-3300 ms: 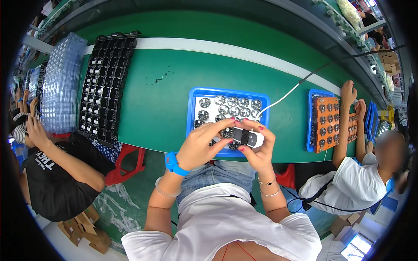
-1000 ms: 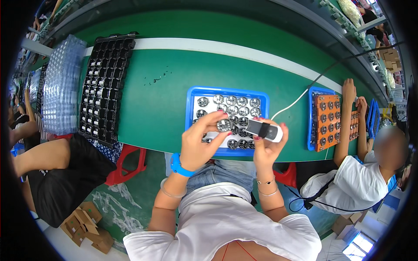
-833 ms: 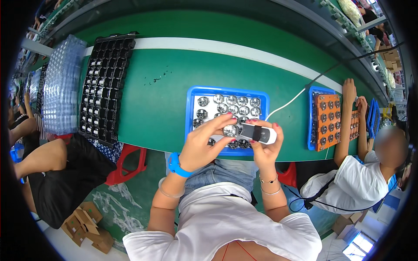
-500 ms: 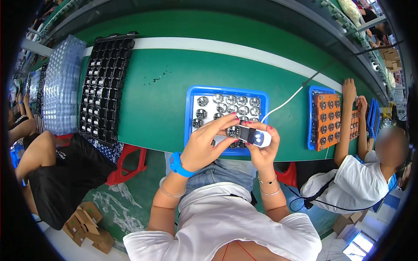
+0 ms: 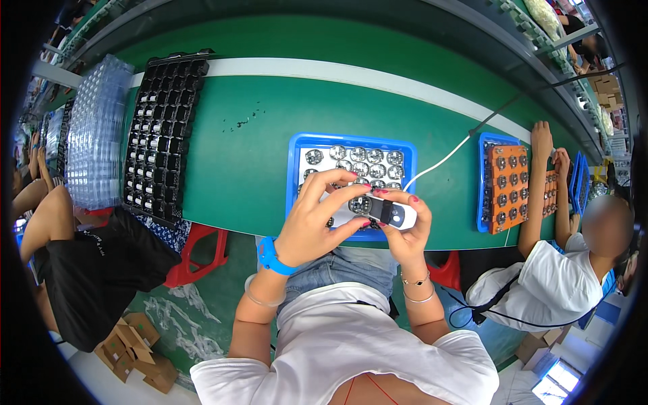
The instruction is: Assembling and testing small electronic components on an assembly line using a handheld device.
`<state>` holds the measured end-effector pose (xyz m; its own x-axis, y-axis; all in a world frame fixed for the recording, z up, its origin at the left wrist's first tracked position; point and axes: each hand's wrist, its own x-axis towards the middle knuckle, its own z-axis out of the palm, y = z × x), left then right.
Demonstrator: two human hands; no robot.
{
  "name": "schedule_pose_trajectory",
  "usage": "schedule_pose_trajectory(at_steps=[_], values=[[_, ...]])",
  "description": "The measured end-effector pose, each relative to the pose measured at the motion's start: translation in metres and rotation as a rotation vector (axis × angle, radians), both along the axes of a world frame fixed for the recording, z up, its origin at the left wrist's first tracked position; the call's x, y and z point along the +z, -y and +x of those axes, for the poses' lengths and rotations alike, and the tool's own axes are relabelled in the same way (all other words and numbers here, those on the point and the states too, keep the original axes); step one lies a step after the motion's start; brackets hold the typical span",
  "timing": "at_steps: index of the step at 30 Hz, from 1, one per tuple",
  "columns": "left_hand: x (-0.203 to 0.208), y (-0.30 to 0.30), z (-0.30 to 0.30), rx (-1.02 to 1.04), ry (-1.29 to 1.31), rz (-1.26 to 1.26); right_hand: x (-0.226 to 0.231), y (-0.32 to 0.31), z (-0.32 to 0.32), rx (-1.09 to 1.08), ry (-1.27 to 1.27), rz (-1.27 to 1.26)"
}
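Observation:
Over the near part of a blue tray [image 5: 293, 175], my left hand [image 5: 317, 212] pinches a small round dark component [image 5: 360, 204] between thumb and fingertips. My right hand [image 5: 412, 233] grips a white handheld device [image 5: 403, 217] with a dark end. That dark end points left and meets or nearly meets the component's edge; whether they touch I cannot tell. Rows of similar round components [image 5: 374, 155] lie on the tray's white bottom, partly hidden under my hands. A white cable [image 5: 439, 162] runs up and right from behind my right hand.
A black compartmented tray [image 5: 158, 135] and stacked clear plastic trays [image 5: 98, 135] stand on the left of the green table [image 5: 236, 169]. Tiny dark bits [image 5: 243, 123] lie beyond my left hand. Orange fixtures [image 5: 507, 189] sit at right, beside a co-worker's arms [image 5: 538, 175].
My left hand's fingers have spread slightly and shifted around the component. The white device has tilted and moved a little to the left. The person at far left has moved slightly.

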<state>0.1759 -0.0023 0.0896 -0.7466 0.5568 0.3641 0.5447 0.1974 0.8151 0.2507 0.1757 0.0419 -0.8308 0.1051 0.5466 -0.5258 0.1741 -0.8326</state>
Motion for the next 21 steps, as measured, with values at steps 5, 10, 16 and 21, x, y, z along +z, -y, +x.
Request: schedule_pose_trajectory(at_steps=[5,10,16,21], values=[[0.0024,-0.0001,-0.002,-0.021,-0.038,-0.013,0.0004,0.0001,-0.0004,0.004,-0.003,0.005],[0.0029,-0.0021,-0.0006,-0.067,0.056,0.038,0.0,0.0001,-0.0009,0.01,-0.005,-0.007],[-0.005,-0.0018,0.0032,-0.057,0.168,0.071,-0.0008,-0.0001,-0.0014,0.004,-0.016,-0.003],[-0.0058,-0.0052,0.0059,-0.02,0.181,0.113,-0.0013,-0.0004,-0.0016,-0.011,-0.025,0.026]])
